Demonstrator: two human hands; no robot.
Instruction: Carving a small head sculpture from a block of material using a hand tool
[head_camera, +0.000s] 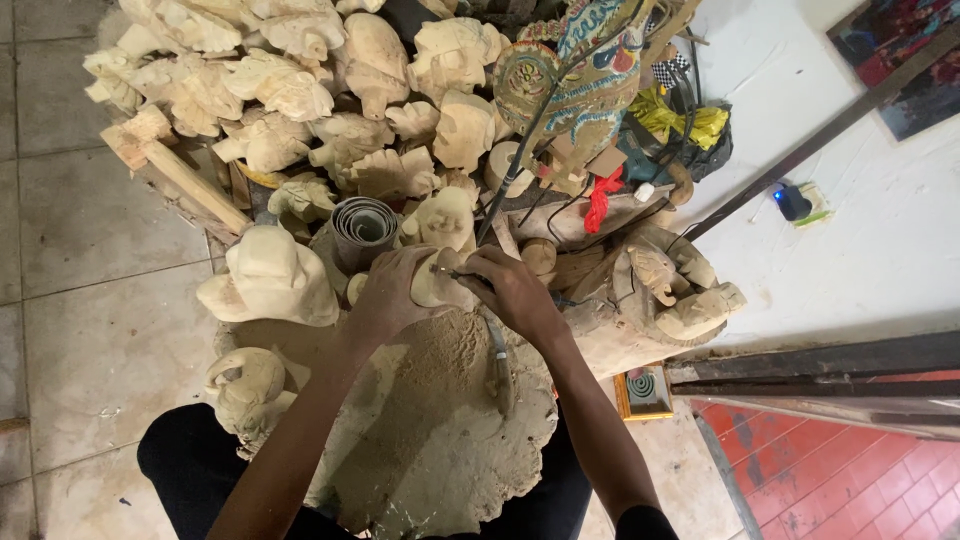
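Workpiece: small pale wooden carving (436, 283), clasped in left hand (385, 295) over a dust-coated work block (420, 440). Right hand (515, 290) pinches a rotary tool (462, 274) at its tip. Advisable: light passes, firm brace (unfinished carvings (290, 80) crowd beyond).
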